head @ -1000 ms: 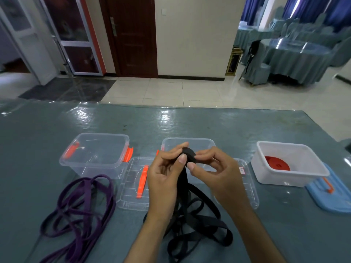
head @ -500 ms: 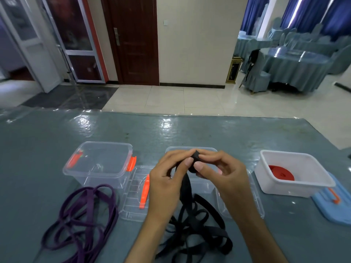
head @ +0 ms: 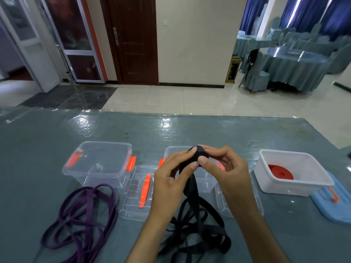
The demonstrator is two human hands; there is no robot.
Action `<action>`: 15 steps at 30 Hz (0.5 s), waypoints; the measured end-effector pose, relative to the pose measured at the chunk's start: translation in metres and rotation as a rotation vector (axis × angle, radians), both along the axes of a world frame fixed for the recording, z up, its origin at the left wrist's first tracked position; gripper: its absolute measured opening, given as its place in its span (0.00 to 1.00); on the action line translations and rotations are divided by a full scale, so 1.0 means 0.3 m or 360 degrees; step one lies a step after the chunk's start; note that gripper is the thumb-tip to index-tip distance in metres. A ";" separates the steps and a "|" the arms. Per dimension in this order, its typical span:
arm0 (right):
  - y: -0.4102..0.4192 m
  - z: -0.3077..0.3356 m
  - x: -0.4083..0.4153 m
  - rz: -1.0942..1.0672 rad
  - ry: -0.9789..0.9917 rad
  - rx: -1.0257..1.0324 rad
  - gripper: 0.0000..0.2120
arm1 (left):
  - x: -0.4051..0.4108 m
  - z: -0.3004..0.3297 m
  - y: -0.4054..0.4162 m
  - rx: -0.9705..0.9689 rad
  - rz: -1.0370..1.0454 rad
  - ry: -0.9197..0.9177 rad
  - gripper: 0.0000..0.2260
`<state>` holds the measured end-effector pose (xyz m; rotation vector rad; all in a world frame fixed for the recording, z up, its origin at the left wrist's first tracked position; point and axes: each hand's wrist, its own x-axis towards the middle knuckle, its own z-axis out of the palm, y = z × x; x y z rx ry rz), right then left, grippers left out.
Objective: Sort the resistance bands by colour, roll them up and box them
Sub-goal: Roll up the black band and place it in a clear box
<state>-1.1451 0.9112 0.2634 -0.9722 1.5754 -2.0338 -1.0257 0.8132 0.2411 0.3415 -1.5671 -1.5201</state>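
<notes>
Head view looks down on a grey-blue table (head: pixel 57 149) that fills the lower frame under both hands. Left of the hands stands a clear box (head: pixel 98 164) with orange latches, and just beside the left wrist lies its clear lid (head: pixel 138 192) with an orange handle. Behind the hands, partly hidden by them, is a second clear box (head: pixel 171 154). Well to the right of the hands sits a white box (head: pixel 292 173) holding a rolled red band (head: pixel 281 171), with a blue lid (head: pixel 334 204) touching its near right corner. Loose purple bands (head: pixel 81 223) sprawl left of the left forearm. Between the forearms lies the loose tangle of the black band (head: pixel 195 224), rising to a small roll at the fingertips. The left hand (head: pixel 171 179) and right hand (head: pixel 226 168) meet there, both pinching that roll.
</notes>
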 end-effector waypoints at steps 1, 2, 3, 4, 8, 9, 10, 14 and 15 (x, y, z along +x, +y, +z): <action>0.004 0.001 -0.003 -0.0012 0.0004 -0.0006 0.10 | 0.005 0.001 0.000 -0.0019 -0.0031 -0.0011 0.14; 0.009 0.002 -0.004 -0.0022 -0.0009 -0.0030 0.09 | 0.008 0.002 0.004 -0.0028 -0.0063 -0.0019 0.15; 0.014 0.003 -0.003 -0.0026 -0.0033 -0.0064 0.09 | 0.008 0.004 0.010 -0.0017 -0.0092 -0.0016 0.16; 0.018 0.005 0.000 -0.0023 -0.0063 -0.0098 0.09 | 0.004 0.006 0.018 0.0025 -0.0110 0.0005 0.17; 0.033 0.015 -0.002 0.0113 -0.0149 -0.0125 0.10 | -0.008 0.021 0.024 0.0214 -0.0067 0.0075 0.14; 0.036 0.017 -0.008 0.0152 -0.0164 -0.0101 0.11 | -0.006 0.022 0.019 0.0209 -0.0042 0.0077 0.12; 0.037 0.019 -0.013 0.0172 -0.0168 -0.0063 0.11 | -0.002 0.021 0.014 0.0199 -0.0017 0.0080 0.11; 0.035 0.016 -0.012 0.0066 -0.0030 0.0062 0.13 | 0.010 0.018 0.007 0.0151 -0.0008 0.0102 0.11; 0.034 0.018 -0.010 0.0031 -0.0014 0.0047 0.11 | 0.009 0.016 0.010 0.0160 -0.0014 0.0114 0.11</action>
